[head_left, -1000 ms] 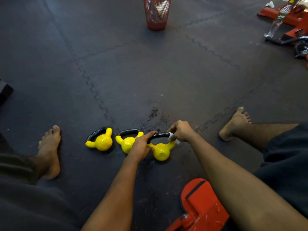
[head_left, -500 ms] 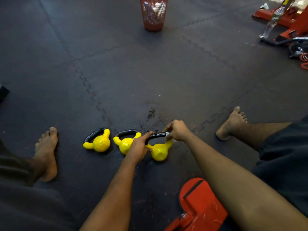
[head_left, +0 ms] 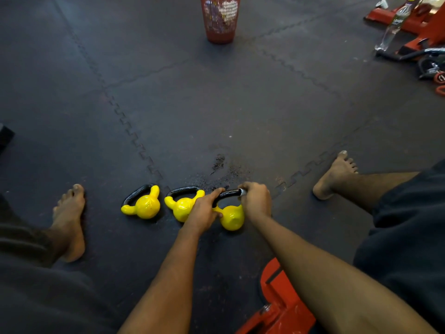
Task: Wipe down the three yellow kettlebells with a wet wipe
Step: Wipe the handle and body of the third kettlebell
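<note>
Three small yellow kettlebells with black handles lie in a row on the dark rubber floor. The left kettlebell [head_left: 145, 206] and the middle kettlebell [head_left: 180, 208] lie untouched. My left hand [head_left: 204, 209] grips the left end of the right kettlebell [head_left: 231, 218] where its handle meets the body. My right hand [head_left: 256, 201] is curled round the right end of that black handle and holds a white wet wipe [head_left: 242, 192] against it; only a small bit of the wipe shows.
A red mesh bin [head_left: 220, 19] stands far ahead. Red gym equipment [head_left: 281, 307] sits under my right arm, and more red frames, a plastic bottle [head_left: 393, 25] and black bars lie at the far right. My bare feet rest on either side of the kettlebells.
My right hand has slid a little left along the handle with the wipe. My left hand keeps its grip. The view shifted slightly.
</note>
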### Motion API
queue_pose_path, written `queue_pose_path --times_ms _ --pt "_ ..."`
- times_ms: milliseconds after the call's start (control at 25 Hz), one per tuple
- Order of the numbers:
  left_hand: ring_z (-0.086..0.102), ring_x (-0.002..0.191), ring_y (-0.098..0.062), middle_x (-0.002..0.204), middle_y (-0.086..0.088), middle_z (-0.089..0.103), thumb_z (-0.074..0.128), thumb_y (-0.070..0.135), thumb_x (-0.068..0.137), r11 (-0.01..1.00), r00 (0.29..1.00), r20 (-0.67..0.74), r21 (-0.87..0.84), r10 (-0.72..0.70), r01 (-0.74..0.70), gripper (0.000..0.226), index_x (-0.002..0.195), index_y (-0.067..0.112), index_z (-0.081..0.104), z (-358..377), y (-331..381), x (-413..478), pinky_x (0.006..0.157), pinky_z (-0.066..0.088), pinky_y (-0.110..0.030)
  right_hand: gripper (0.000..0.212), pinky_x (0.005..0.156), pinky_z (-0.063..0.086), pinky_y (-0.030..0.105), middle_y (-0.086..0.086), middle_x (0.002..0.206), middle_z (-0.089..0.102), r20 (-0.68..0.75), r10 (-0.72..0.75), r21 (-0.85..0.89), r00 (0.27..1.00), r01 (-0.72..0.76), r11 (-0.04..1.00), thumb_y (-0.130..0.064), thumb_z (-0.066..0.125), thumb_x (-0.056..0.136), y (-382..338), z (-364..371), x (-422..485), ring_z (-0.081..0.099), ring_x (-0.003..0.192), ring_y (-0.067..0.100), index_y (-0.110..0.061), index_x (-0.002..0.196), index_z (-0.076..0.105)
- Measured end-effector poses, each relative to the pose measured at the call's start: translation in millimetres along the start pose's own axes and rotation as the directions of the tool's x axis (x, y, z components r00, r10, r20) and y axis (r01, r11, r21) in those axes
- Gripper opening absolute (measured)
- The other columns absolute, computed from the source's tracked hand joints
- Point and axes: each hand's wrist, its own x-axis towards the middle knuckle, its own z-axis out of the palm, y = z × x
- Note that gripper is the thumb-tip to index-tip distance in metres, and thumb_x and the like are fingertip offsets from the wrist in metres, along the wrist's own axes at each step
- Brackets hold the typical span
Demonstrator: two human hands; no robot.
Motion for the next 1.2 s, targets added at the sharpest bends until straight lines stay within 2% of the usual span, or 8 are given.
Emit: queue_pose_path --times_ms 160,280,440,560,720,920,1120,1200 --pt "0.055 0.112 -0.024 0.119 -0.012 0.057 0.074 -0.003 0.073 1.0 1.0 -0.007 -0.013 0.009 -0.009 0.078 0.14 0.026 0.045 1 -1 0 0.089 0.038 -0.02 0.035 0.073 0.05 0.029 0.0 0.092 0.074 0.581 -0.022 -0.165 0.814 0.144 0.976 -0.025 0.086 0.064 2 -40 55 0.066 0.089 0.016 -0.024 0.098 0.078" --pt "0.053 0.11 -0.021 0.12 -0.011 0.055 0.071 -0.006 0.074 1.0 1.0 0.008 -0.019 0.017 -0.017 0.078 0.14 0.026 0.046 0 0 0 0.091 0.039 -0.02 0.039 0.073 0.05 0.029 0.001 0.098 0.073 0.7 0.008 -0.19 0.714 0.176 0.966 -0.028 0.086 0.067 2 -48 58 0.062 0.09 0.015 -0.023 0.104 0.076" --pt "0.055 0.107 -0.024 0.103 -0.006 0.051 0.075 0.001 0.074 1.0 1.0 0.0 -0.002 -0.007 0.007 0.08 0.142 0.027 0.042 0 0 4 0.088 0.038 -0.021 0.033 0.064 0.048 0.026 0.003 0.09 0.075 0.308 0.029 -0.054 0.951 -0.013 0.998 -0.019 0.079 0.069 7 -18 33 0.068 0.085 0.018 -0.027 0.101 0.077" --pt "0.054 0.11 -0.025 0.108 -0.009 0.053 0.075 0.002 0.075 1.0 1.0 0.009 -0.002 -0.01 0.01 0.08 0.143 0.026 0.04 2 1 5 0.091 0.04 -0.024 0.035 0.071 0.052 0.033 0.009 0.095 0.074 -0.073 0.076 0.019 0.994 -0.075 0.997 -0.013 0.065 0.081 2 8 -11 0.068 0.09 0.029 -0.026 0.113 0.072" --pt "0.054 0.11 -0.024 0.117 -0.012 0.056 0.074 0.002 0.076 1.0 1.0 -0.013 0.01 -0.018 0.018 0.079 0.144 0.025 0.04 3 -2 6 0.09 0.039 -0.023 0.029 0.07 0.052 0.033 0.011 0.09 0.074 0.054 0.056 -0.055 0.997 -0.053 0.997 -0.013 0.068 0.077 0 1 6 0.067 0.088 0.03 -0.023 0.104 0.074" --pt "0.054 0.11 -0.023 0.118 -0.008 0.055 0.071 -0.005 0.074 1.0 1.0 -0.021 -0.001 -0.001 0.001 0.076 0.139 0.023 0.045 5 -7 0 0.093 0.042 -0.027 0.038 0.075 0.047 0.027 -0.002 0.091 0.072 0.714 -0.04 -0.096 0.699 0.154 0.983 -0.022 0.084 0.069 1 -44 60 0.059 0.085 0.01 -0.022 0.107 0.076" --pt "0.052 0.092 -0.018 0.095 0.001 0.047 0.06 -0.014 0.07 0.994 0.997 -0.001 0.064 0.083 -0.083 0.067 0.126 0.021 0.054 4 -9 0 0.079 0.044 -0.024 0.034 0.075 0.053 0.027 -0.006 0.08 0.072 0.881 -0.027 0.088 0.473 -0.108 0.99 -0.013 0.081 0.075 14 -42 51 0.061 0.079 0.011 -0.015 0.109 0.074" --pt "0.051 0.086 -0.018 0.09 0.001 0.046 0.059 -0.013 0.07 0.993 0.996 0.003 0.082 0.084 -0.084 0.064 0.123 0.022 0.055 3 -11 0 0.074 0.044 -0.025 0.035 0.075 0.052 0.028 -0.005 0.082 0.072 0.874 -0.052 0.118 0.484 -0.107 0.987 -0.014 0.08 0.076 17 -38 48 0.061 0.08 0.012 -0.015 0.11 0.074"
